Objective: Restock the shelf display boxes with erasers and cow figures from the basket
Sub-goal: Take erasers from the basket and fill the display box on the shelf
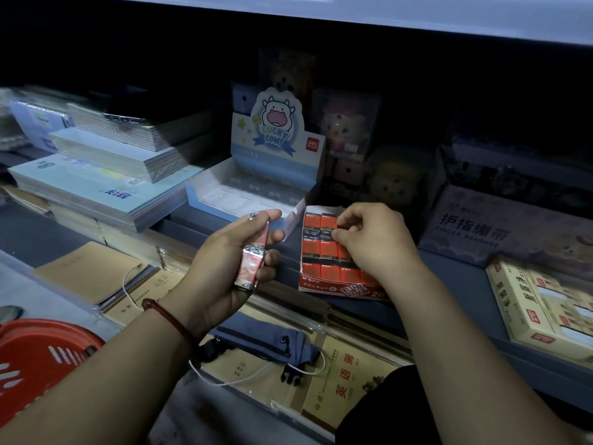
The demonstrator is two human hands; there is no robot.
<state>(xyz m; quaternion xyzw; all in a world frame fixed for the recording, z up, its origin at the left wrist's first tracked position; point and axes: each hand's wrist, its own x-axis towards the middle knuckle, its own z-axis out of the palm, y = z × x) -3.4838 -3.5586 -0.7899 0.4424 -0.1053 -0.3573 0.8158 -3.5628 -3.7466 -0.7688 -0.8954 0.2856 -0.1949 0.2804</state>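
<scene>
On the dim shelf (pixel 449 284), a red eraser display box (pixel 330 285) is seen lying open, with rows of red-sleeved erasers packed inside it. Above its upper rows the right grip (pixel 372 242) is held with the fingers curled, and a dark eraser (pixel 325 234) in the second row is pinched between thumb and fingertips. To the left of the box, and apart from it, the left grip (pixel 224 261) is raised with the palm turned inward. It is clenched around a foil-wrapped stack of erasers (pixel 253 252), which is held upright and marked 2B. A red cord bracelet (pixel 167 316) is worn on that wrist. Just behind the stack and beside the eraser box, the cow display box (pixel 276 133) is set open on the same shelf, its header card printed with a cartoon cow. Only pale, indistinct shapes can be made out in its tray. The red basket (pixel 41 354) is seen at the lower left corner, well apart from both boxes. Stacks of wrapped notebooks (pixel 106 187) are piled at the left. A purple finger bandage box (pixel 481 226) is placed at the right, and a blue pouch (pixel 266 342) is laid on the lower tier.
</scene>
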